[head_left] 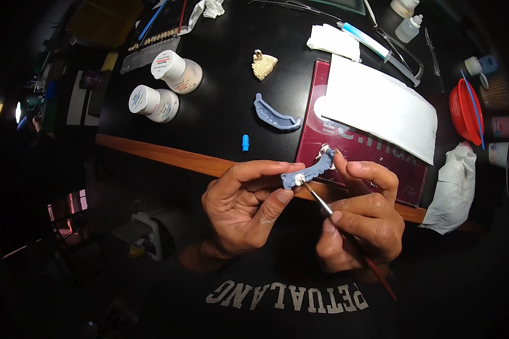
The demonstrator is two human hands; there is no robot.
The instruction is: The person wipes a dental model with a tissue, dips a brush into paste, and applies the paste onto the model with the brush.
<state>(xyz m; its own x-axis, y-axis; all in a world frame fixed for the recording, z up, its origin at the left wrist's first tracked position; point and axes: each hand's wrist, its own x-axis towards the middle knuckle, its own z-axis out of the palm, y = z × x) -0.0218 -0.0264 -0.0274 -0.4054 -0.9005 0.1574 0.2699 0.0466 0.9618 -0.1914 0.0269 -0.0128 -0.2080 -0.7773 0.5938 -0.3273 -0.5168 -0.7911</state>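
Observation:
My left hand pinches one end of a curved blue-grey silicone dental mold between thumb and fingers, above the table's front edge. White paste sits on the near end of the mold, and a white lump shows by its far end. In my right hand is a thin paintbrush, its tip touching the paste. The right index fingertip rests at the mold's far end. A second blue-grey silicone piece lies on the table beyond my left hand.
A maroon board carries a white paper sheet. Two white-capped jars stand at left, near a small blue cap and a honeycomb firing tray. Rightward are a syringe, a red basket and crumpled tissue.

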